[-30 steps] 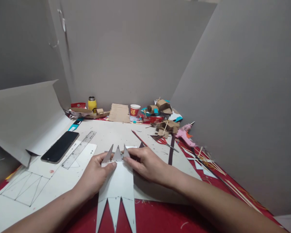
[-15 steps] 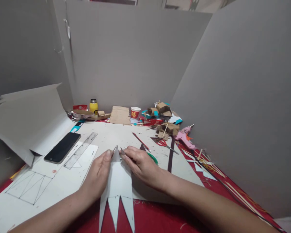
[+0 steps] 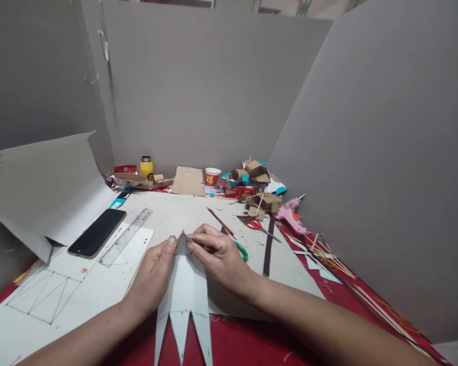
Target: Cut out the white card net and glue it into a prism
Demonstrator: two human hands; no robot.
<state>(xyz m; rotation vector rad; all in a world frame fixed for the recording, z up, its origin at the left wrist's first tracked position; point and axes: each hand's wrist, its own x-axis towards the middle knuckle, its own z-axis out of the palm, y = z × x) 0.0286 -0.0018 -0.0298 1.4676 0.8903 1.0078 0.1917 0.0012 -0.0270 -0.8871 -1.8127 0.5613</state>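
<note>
Between my hands is a white paper cutout with long pointed triangular flaps at its near end and folded-up pointed flaps at its far end. My left hand is closed on its far left edge, thumb on top. The thumb and fingers of my right hand pinch a far flap on the right side, beside the middle flap's tip. Just beyond my right hand a green scissors handle shows in part. The rest of that tool is hidden under the hand.
To the left lie a phone, a clear ruler and a bent white sheet. Red scissors, a pencil and a pink glue gun lie right. A paper cup, yellow bottle and cardboard pieces stand behind.
My right hand has moved slightly left, bringing the right far flap in against the middle one. The gap between these flaps has closed. My left hand keeps its grip.
</note>
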